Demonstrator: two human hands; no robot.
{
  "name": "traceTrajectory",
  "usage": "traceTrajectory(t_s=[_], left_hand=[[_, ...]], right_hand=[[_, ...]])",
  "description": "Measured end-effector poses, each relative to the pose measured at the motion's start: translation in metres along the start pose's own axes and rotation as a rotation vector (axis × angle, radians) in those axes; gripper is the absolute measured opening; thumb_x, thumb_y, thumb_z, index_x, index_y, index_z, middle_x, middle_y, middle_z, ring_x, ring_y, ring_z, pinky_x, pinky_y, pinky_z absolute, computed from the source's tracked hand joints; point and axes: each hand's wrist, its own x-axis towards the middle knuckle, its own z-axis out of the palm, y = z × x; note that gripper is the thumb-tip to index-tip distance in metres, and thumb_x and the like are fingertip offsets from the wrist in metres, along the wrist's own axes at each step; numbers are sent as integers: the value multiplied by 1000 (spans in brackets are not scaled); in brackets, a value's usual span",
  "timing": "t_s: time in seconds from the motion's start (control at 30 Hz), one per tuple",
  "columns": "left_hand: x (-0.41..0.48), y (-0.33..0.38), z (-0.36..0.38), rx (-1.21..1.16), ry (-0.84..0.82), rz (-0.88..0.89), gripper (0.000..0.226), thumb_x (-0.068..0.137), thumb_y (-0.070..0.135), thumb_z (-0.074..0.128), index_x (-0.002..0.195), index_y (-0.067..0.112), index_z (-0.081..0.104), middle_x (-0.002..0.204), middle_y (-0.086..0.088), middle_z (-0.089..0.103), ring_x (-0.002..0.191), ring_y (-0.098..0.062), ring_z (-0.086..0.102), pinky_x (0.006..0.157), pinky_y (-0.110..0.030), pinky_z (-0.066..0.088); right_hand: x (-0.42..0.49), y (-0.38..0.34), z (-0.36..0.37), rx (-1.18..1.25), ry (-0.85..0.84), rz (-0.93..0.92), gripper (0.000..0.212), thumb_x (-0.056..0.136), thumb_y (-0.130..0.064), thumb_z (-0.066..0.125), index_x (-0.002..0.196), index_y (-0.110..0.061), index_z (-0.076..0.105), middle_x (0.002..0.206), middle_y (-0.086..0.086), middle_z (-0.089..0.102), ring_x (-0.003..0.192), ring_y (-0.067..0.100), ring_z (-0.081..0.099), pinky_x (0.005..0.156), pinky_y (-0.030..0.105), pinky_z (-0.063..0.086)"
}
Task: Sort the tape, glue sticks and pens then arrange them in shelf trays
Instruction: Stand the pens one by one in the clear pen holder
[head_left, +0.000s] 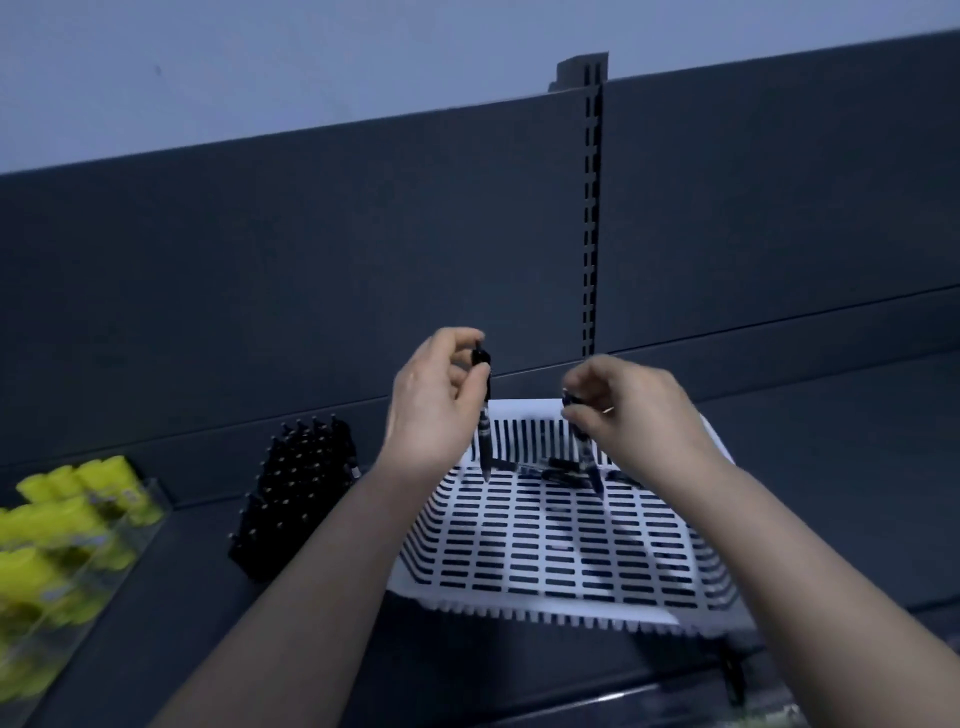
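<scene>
A white slotted basket (550, 597) sits on the dark shelf in front of me. My left hand (434, 402) pinches a dark pen (484, 421) by its top, the pen hanging upright with its tip over the basket's far side. My right hand (631, 410) pinches a second dark pen (584, 452), tilted, tip down inside the basket. A few more dark pens (550, 470) lie along the basket's far wall. To the left stands a black block of pens (298, 491), ends up.
A clear tray (137, 525) at far left holds several yellow-green glue sticks (57, 519). The shelf's dark back panel rises behind, with a slotted upright post (592, 208). A dark item (732, 675) hangs below the basket's near right corner, blurred.
</scene>
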Motion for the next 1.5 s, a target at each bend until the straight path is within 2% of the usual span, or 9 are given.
traceTrajectory(t_s=[0.07,0.2,0.43,0.6,0.87,1.03,1.17,1.3,1.5], left_hand=[[-10,-1,-29,-23,44,10,28,91,17,59,119,26,57,95,8,59,74,-6,58,79,-28,54],[-38,-15,-91,-8,64,12,28,91,18,60,116,31,58,92,15,56,75,0,54,73,-13,48],[-83,-63,-163,-28,105,-43,19,89,12,63,104,23,64,84,12,57,69,2,52,67,-9,43],[-96,-71,-179,-136,182,-43,16,89,8,64,93,23,62,85,10,62,71,4,56,68,-8,44],[-91,-76,-197,-284,209,-70,21,92,10,58,90,30,63,81,11,66,76,-8,64,82,-38,57],[-96,-77,-202,-399,388,-33,21,96,6,50,102,23,61,90,5,65,80,-7,63,80,-31,55],[-97,-85,-204,-172,220,-34,21,95,6,52,105,20,64,90,6,65,79,-6,61,82,-31,55],[-108,-92,-195,160,126,42,17,91,6,59,106,12,64,92,4,63,79,-5,56,75,-1,38],[-115,-102,-182,153,116,29,11,90,7,61,99,13,61,91,3,65,80,-8,60,75,-13,44]], right_hand=[[-11,-32,2,101,21,-32,16,82,-24,71,84,-32,58,74,-17,62,74,3,62,73,22,46],[-31,-92,23,243,10,-82,18,81,-26,73,81,-34,57,71,-18,62,70,-6,60,64,13,41],[-65,-153,84,210,-96,-141,15,81,-24,72,83,-31,60,77,-14,64,78,5,62,77,30,51],[-80,-168,100,172,18,-214,12,82,-26,68,90,-31,61,86,-14,65,83,6,61,75,33,51],[-83,-185,102,280,55,-202,16,84,-23,69,98,-31,65,83,-15,63,80,-1,58,67,8,38],[-94,-181,111,284,49,-173,16,83,-21,70,94,-31,63,82,-15,64,80,0,60,69,5,39],[-96,-181,114,262,30,-161,14,84,-22,69,95,-28,63,82,-15,63,80,2,60,69,13,41],[-97,-181,118,251,0,-152,14,84,-20,69,95,-27,63,79,-15,62,77,5,60,73,22,45],[-100,-177,125,263,-4,-140,15,82,-21,72,92,-27,63,77,-15,63,74,3,61,72,19,46]])
